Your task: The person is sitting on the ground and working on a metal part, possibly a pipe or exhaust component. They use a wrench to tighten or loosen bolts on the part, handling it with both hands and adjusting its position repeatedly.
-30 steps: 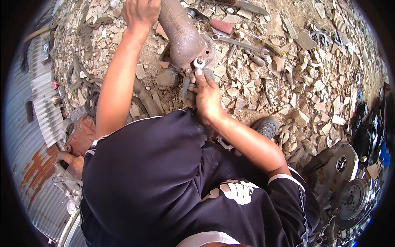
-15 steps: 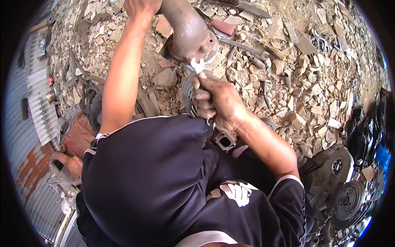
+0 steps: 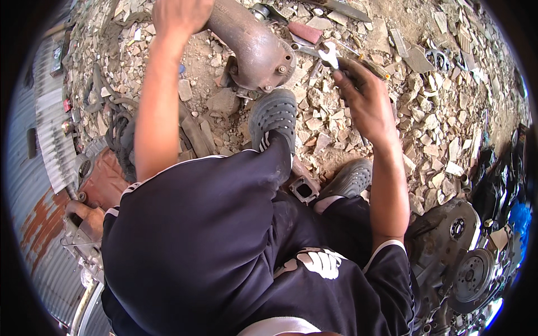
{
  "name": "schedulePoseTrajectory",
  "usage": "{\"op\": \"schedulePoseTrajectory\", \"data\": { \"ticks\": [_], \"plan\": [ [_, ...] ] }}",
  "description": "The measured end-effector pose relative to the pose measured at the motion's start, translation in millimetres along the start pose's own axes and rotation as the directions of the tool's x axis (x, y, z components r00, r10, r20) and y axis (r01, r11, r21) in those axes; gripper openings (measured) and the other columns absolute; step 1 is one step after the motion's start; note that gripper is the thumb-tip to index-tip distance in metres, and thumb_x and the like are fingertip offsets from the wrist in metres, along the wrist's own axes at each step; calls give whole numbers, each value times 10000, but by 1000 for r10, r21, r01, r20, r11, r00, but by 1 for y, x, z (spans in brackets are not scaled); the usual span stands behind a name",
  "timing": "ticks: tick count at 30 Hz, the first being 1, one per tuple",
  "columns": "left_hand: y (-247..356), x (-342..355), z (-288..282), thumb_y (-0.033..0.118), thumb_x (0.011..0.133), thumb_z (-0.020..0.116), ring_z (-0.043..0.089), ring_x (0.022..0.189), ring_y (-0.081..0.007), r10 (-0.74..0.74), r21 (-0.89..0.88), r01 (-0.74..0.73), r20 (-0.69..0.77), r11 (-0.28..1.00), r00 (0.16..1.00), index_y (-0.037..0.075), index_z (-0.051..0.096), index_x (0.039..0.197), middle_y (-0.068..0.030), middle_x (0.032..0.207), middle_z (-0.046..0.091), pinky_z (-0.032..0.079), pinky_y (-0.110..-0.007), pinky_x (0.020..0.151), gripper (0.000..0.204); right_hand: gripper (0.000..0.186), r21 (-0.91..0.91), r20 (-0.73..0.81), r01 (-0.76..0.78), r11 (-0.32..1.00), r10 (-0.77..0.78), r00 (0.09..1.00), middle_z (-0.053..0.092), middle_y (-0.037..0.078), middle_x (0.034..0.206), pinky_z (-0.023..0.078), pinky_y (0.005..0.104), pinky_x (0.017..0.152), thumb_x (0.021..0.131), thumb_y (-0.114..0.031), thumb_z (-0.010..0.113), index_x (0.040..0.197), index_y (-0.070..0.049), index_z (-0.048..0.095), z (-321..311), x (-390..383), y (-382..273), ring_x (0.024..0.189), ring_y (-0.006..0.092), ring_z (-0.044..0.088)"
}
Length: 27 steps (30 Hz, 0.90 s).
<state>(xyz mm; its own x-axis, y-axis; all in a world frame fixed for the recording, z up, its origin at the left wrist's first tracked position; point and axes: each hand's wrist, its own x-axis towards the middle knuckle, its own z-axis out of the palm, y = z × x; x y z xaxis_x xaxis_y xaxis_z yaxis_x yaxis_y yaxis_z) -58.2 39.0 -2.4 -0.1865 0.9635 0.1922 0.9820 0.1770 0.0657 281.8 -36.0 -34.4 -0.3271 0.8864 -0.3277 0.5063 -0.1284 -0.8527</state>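
Note:
My left hand (image 3: 180,14) at the top grips the upper part of a rusty, bent pipe (image 3: 249,50), whose flanged end carries bolts (image 3: 280,69). My right hand (image 3: 364,98), raised to the right of that flange, holds a pale open-ended wrench (image 3: 328,55), its jaw pointing up and left, apart from the pipe. Near that hand on the rubble lie a screwdriver (image 3: 379,71) and a reddish-pink block (image 3: 304,31). Below the pipe is my grey clog (image 3: 272,112). A short pipe piece with a square flange (image 3: 304,189) lies between my legs.
Broken stone and tile rubble (image 3: 431,140) covers the ground. A long blade-like tool (image 3: 342,10) lies at the top. Engine parts with a pulley (image 3: 471,274) fill the lower right; a rusty housing (image 3: 106,179), dark hoses (image 3: 115,134) and corrugated sheeting (image 3: 39,235) line the left.
My right hand has pulled the wrench off the flange bolt and moved up and right, uncovering my clog. My left hand shifted slightly left, still on the pipe.

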Motion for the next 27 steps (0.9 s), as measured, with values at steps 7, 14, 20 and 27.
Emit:
{"op": "schedulePoseTrajectory", "data": {
  "ticks": [7,14,20,27],
  "plan": [
    [-21,4,2,404,980,539,677,1068,-410,237,-224,-189,213,956,948,33,751,1078,-253,1023,724,511,-464,925,439,317,-159,117,202,966,-185,976,744,227,1027,558,433,844,971,-185,678,1261,-61,713,3,5,-3,947,379,733],
    [-22,0,11,429,972,545,691,1030,-421,188,-301,-144,124,943,974,32,749,1095,-261,1028,725,520,-461,911,463,278,-319,231,339,885,-274,933,741,195,909,568,480,778,953,-167,638,1198,-102,752,14,18,-14,860,374,729],
    [-31,-1,18,436,968,542,675,1093,-409,149,-236,-123,94,964,984,27,748,1109,-259,1093,718,511,-459,954,479,310,-206,377,422,883,-326,867,760,178,942,586,439,812,961,-166,632,1250,-144,744,4,44,-18,853,331,744],
    [-25,0,17,437,962,554,660,1108,-415,115,-255,-75,146,964,982,59,758,1116,-248,1097,719,505,-466,957,456,307,-104,453,385,917,-301,839,764,185,930,589,399,796,956,-174,660,1240,-89,741,7,52,-16,821,298,756]
  ]
}}
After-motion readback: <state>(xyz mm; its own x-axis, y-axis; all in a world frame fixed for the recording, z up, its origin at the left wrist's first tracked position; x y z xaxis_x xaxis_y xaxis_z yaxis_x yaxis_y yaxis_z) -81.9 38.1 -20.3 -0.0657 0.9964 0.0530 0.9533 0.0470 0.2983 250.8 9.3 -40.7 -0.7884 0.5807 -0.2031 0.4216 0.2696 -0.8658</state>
